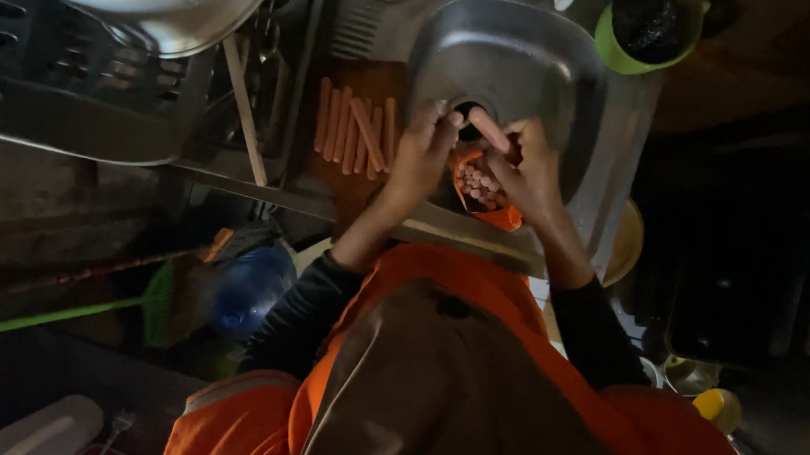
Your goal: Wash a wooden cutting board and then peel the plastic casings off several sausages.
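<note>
Seen from above, the person stands at a steel sink (522, 55) with both hands over its basin. The right hand (530, 174) grips a sausage (488, 129) between thumb and fingers, its pink end pointing toward the drain; the left hand (424, 151) has its fingertips pinched at that same end, though whether they actually clamp the sausage or only its skin is too small to tell. Just below the hands sits an orange bowl (501, 218), tilted, holding a heap of small pale pieces (480, 187). To the left of the sink, on a wooden board (370, 199), lies a row of whole sausages (355, 125), side by side and touching, well clear of the hands. A green cup (613, 50) stands at the sink's far corner, and a grey dish rack (74, 86) with a large pan fills the upper left. The step in hand appears to be working one sausage over the bowl, probably peeling or breaking it into bits. The next move, as I judge it, calls for a steady pinch with the left fingers while the right holds firm, kept above the bowl so that pieces drop in and not into the drain.
</note>
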